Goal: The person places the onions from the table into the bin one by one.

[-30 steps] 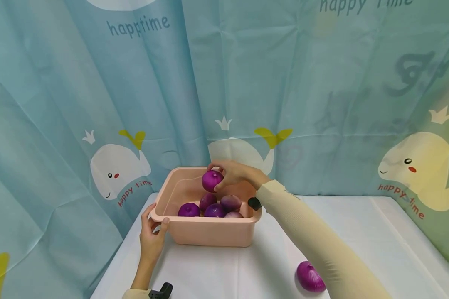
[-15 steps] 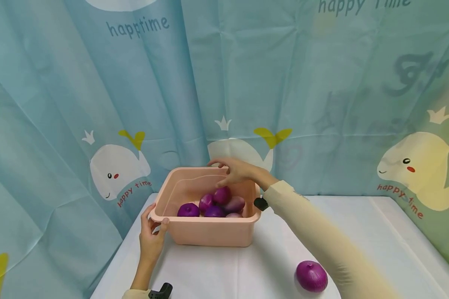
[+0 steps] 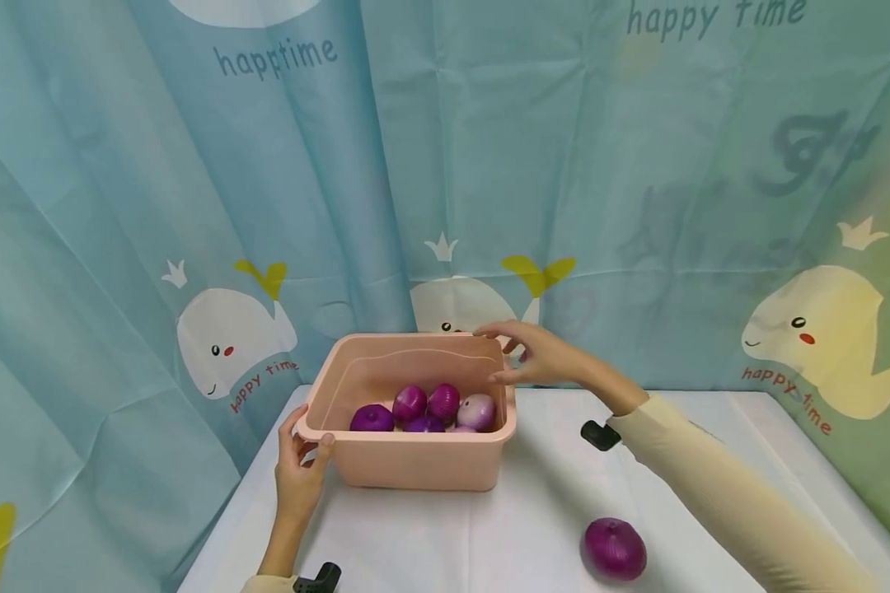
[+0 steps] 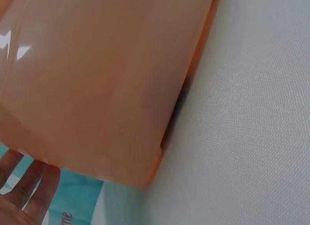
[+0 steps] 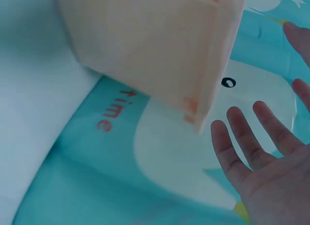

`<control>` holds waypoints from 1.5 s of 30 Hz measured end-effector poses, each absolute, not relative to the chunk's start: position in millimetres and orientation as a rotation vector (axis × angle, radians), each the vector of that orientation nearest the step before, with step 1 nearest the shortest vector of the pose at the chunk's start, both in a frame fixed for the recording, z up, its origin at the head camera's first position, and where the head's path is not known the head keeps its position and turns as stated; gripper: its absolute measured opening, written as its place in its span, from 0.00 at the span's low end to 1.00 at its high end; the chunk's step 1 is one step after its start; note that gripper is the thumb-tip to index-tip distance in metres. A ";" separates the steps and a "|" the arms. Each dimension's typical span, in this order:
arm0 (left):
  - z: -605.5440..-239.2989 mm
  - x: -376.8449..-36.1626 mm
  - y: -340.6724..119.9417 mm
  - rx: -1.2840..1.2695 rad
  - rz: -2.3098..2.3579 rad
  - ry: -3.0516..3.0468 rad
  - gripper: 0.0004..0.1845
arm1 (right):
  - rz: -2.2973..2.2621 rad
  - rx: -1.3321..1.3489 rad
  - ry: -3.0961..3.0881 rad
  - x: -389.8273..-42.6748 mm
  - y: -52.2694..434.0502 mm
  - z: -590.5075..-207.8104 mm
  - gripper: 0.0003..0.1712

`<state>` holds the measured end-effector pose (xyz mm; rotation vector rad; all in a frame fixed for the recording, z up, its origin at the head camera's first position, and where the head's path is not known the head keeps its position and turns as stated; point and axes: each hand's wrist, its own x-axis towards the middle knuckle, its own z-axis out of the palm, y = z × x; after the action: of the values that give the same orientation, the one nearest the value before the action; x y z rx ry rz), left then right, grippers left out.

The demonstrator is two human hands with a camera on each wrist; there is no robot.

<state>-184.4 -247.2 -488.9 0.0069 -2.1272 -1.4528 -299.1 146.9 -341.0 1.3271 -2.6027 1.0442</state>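
**Mia:** What is the left hand (image 3: 300, 473) doing?

**Ben:** It holds the near left corner of the pink tub (image 3: 415, 465). The thumb is curled over the rim and the fingers (image 4: 29, 186) go under it.

**Mia:** And the right hand (image 3: 537, 356)?

**Ben:** It is up by the far right corner of the tub, just above the rim. Its fingers (image 5: 242, 142) are spread apart and straight. It holds nothing.

**Mia:** Where is the tub?

**Ben:** It sits on the white counter (image 3: 489, 535), at the back left, close to the blue curtain (image 3: 193, 206) with the whales on it.

**Mia:** What is in it?

**Ben:** Purple onions (image 3: 426, 408), all bunched together at the bottom. One of them is paler than the rest.

**Mia:** Is there another onion?

**Ben:** Yes, a single onion (image 3: 613, 548) lies on the counter, to the front right, well apart from the tub. It is under the right arm's cream sleeve (image 3: 719, 494).

**Mia:** What is the black thing on the right wrist?

**Ben:** A small black clip (image 3: 599, 434). I cannot tell more.
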 end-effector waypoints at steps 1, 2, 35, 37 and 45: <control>-489.1 -184.1 -247.3 0.009 -1.455 -2.126 0.36 | 1.031 1.317 -2.611 -295.3 154.5 -343.9 0.39; -489.3 -183.9 -247.4 0.009 -1.455 -2.126 0.36 | 1.031 1.308 -2.620 -290.8 161.8 -346.5 0.40; -491.3 -183.9 -246.2 -0.005 -1.459 -2.101 0.35 | 1.153 1.209 -2.794 -180.3 275.3 -432.3 0.41; -489.9 -184.1 -245.7 -0.005 -1.454 -2.102 0.35 | 1.185 1.234 -2.824 -176.8 280.3 -438.1 0.41; -490.0 -184.5 -246.4 0.001 -1.444 -2.111 0.35 | 1.377 1.341 -2.964 -164.2 294.8 -456.6 0.40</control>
<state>-184.5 -246.4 -490.0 0.0008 -2.1106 -1.4443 -164.2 294.8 -456.6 1.3413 -2.9640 1.3766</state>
